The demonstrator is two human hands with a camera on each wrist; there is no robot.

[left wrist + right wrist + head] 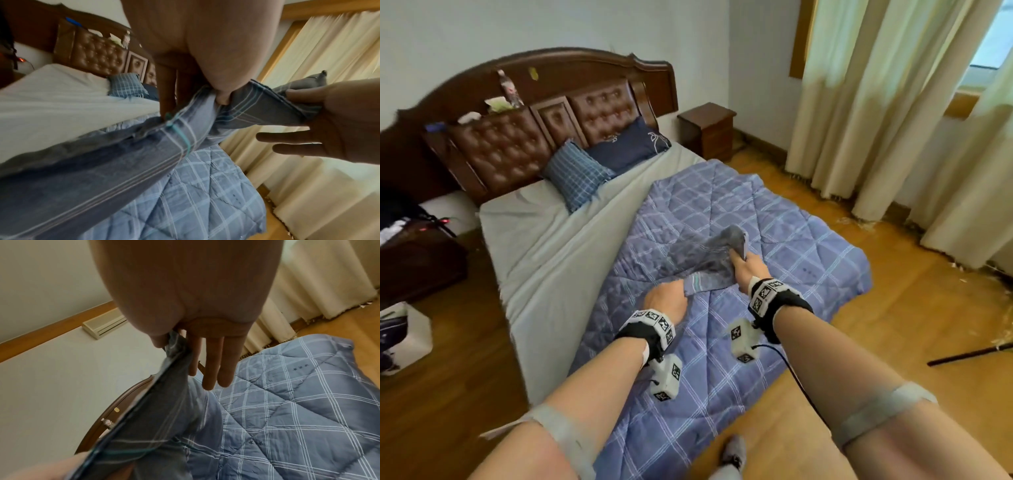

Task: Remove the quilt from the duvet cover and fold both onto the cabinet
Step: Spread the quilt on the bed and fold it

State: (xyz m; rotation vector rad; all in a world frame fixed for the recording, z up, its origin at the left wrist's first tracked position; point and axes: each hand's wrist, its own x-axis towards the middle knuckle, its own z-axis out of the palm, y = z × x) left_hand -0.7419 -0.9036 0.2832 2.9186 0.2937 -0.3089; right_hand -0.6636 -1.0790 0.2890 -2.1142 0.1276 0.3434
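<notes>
Both hands are on the duvet cover (pixel 702 263): left hand (pixel 666 301) curls round its hem, right hand (pixel 744 269) pinches the far corner, spare fingers straight. Beneath the fingers lies the quilt (pixel 774 222). Keep the edge taut, corners matched.

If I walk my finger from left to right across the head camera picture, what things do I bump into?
White box → checked pillow → left hand → right hand → curtains.
</notes>
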